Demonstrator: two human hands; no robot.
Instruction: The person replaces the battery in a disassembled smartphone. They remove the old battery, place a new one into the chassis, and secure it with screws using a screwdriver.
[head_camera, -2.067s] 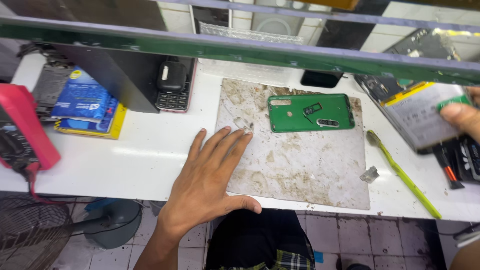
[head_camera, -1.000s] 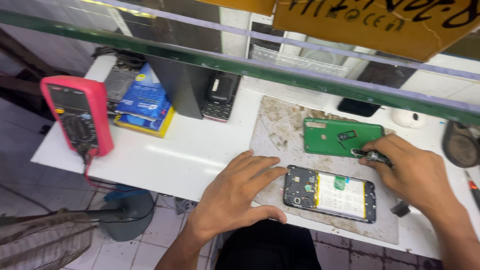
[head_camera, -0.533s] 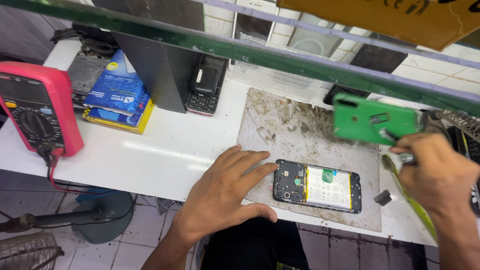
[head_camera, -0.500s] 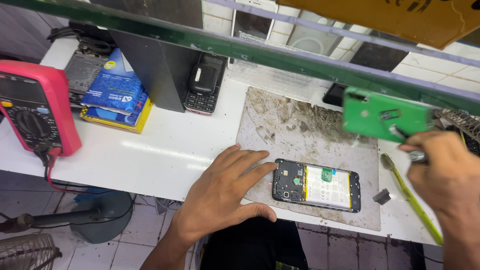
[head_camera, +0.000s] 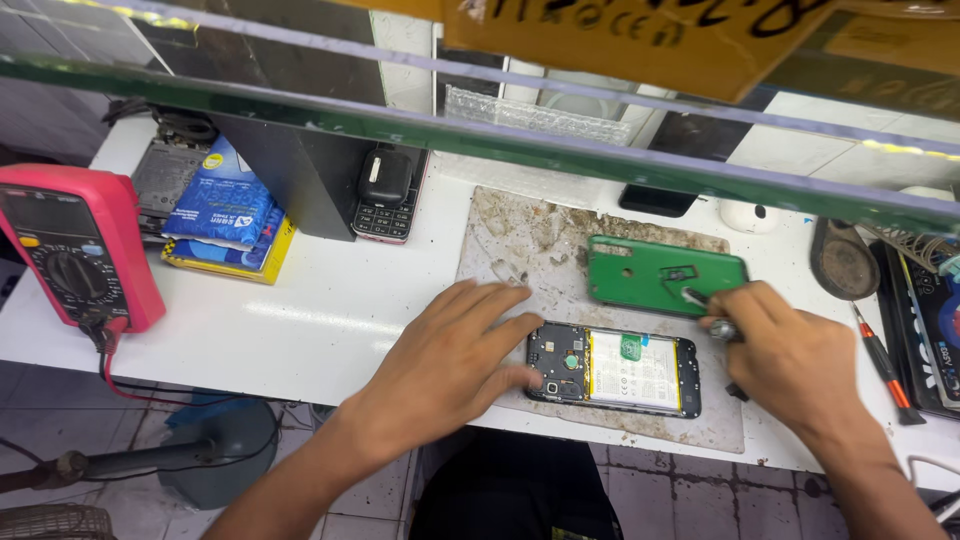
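Covering the space under both hands, a white smooth worktop (head_camera: 330, 320) carries a grey, stained and scratched rectangular work mat (head_camera: 520, 230). Beyond the hands, a long green-edged glass shelf (head_camera: 300, 100) runs across the view, with white wall tiles behind it; below the near edge of the worktop a tiled floor shows.

On the mat lies an opened black smartphone without back cover (head_camera: 613, 369), flat, its pale battery and dark circuit parts exposed. The left hand (head_camera: 440, 370) rests with the fingers spread and flat, the fingertips touching the left end of this phone. The right hand (head_camera: 795, 355) is at the right end of the phone, fingers curled and pinching a thin metal-tipped tool (head_camera: 705, 308). The tool tip touches a green plastic back cover (head_camera: 660, 272), which lies flat on the mat just beyond the phone.

Far to the left of the left hand sits a red boxy multimeter with a black dial (head_camera: 75, 245). To the right of the right hand lies an orange-handled screwdriver (head_camera: 882, 365).
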